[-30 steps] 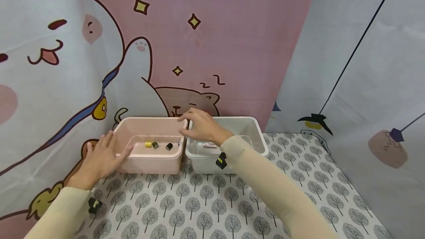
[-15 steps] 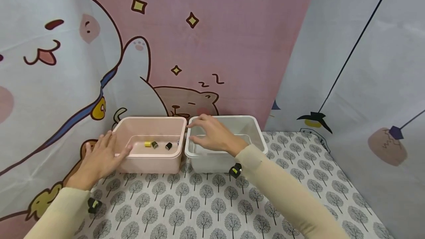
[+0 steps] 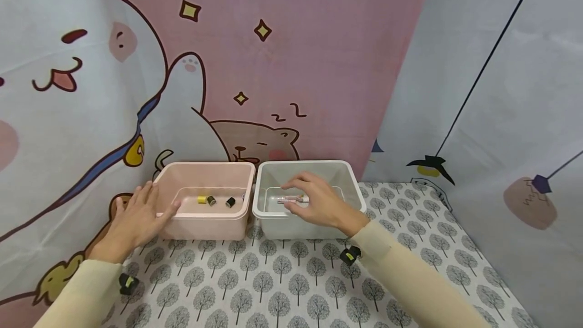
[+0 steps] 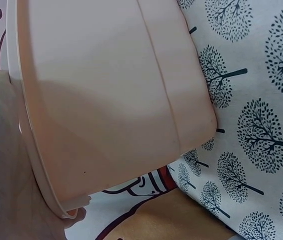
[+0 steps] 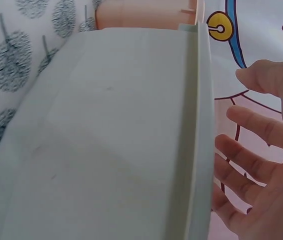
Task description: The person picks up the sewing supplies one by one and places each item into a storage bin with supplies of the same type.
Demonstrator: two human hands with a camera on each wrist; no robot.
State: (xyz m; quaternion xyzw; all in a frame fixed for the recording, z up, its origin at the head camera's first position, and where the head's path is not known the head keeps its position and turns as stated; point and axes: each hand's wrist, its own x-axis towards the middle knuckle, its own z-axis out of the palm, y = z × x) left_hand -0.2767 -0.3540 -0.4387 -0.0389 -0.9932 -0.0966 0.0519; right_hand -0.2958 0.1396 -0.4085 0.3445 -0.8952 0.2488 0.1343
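My left hand (image 3: 136, 219) rests on the front left corner of the pink bin (image 3: 205, 227), fingers extended along its rim. Inside that bin lie a small yellow spool (image 3: 202, 199) and two dark spools, a nearer one (image 3: 211, 200) and another (image 3: 230, 202); a bluish bit shows at the right wall. My right hand (image 3: 321, 201) hovers over the light grey bin (image 3: 296, 227), thumb and fingers spread and loosely bent, holding nothing. Beneath it lies a clear, slim item with reddish marks (image 3: 291, 199), partly hidden by the hand. In the right wrist view, the fingers (image 5: 251, 125) hang beyond the grey rim.
Both bins stand side by side against a cartoon-printed cloth backdrop (image 3: 319, 65). A tree-patterned cloth (image 3: 273, 282) covers the table in front and to the right. A second hanging sheet (image 3: 492, 130) borders the right side.
My right hand has drawn rightward and nearer, from the seam between the bins to over the grey bin's middle. The slim item shows between its thumb and fingers now. My left hand stays put.
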